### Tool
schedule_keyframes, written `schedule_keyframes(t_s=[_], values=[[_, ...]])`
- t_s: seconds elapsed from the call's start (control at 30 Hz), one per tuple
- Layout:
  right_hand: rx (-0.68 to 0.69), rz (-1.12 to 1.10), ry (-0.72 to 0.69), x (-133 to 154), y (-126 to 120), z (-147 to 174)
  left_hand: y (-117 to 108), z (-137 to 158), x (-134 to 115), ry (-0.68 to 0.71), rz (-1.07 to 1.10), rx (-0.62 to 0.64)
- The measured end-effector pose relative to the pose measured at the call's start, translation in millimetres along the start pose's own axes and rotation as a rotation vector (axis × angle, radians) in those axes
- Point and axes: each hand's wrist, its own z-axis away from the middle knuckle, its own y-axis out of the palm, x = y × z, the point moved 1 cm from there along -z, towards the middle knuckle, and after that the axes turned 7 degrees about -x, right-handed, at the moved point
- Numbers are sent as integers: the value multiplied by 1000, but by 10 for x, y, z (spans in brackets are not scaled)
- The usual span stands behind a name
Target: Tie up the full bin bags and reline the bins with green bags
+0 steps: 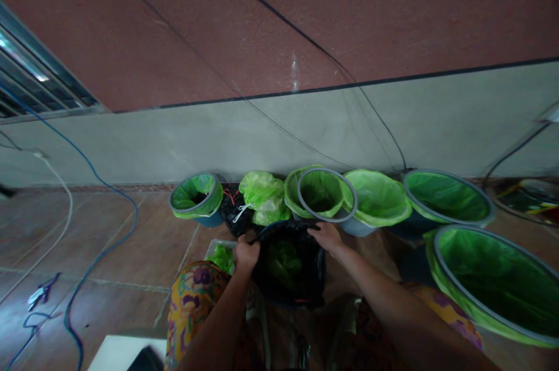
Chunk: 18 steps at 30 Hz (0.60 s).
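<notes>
In front of me stands a bin lined with a black plastic bag [317,269]. Crumpled green plastic [283,260] lies inside it. My left hand [247,253] is closed on the bag's left edge, and my right hand [326,237] grips its edge at the back right. The bin itself is mostly hidden by the bag. A clear plastic container [215,246] holding green bags [223,258] sits just left of my left hand. Behind the bin lie a tied black bag [236,214] and full light-green bags [262,193].
A small bin with a green liner [196,196] stands left by the wall. Several more lined bins, including a large one [493,266], run to the right. A loose grey ring [353,196] leans on one bin. A blue cable [102,251] crosses the floor at left.
</notes>
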Motion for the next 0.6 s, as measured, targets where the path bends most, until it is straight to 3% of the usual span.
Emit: schedule_keyframes(t_s=[0.13, 0.23, 0.4, 0.6], values=[[2, -2, -65, 13, -55, -40, -32, -1, -111, 145, -132, 105], [-79, 33, -109, -11, -115, -55, -131, 16, -116, 195, -130, 41], [-202, 28, 31, -129, -223, -64, -255, 64, -44, 79, -51, -218], [-186, 86, 53, -175, -281, -73, -232, 103, -3, -50, -17, -214]])
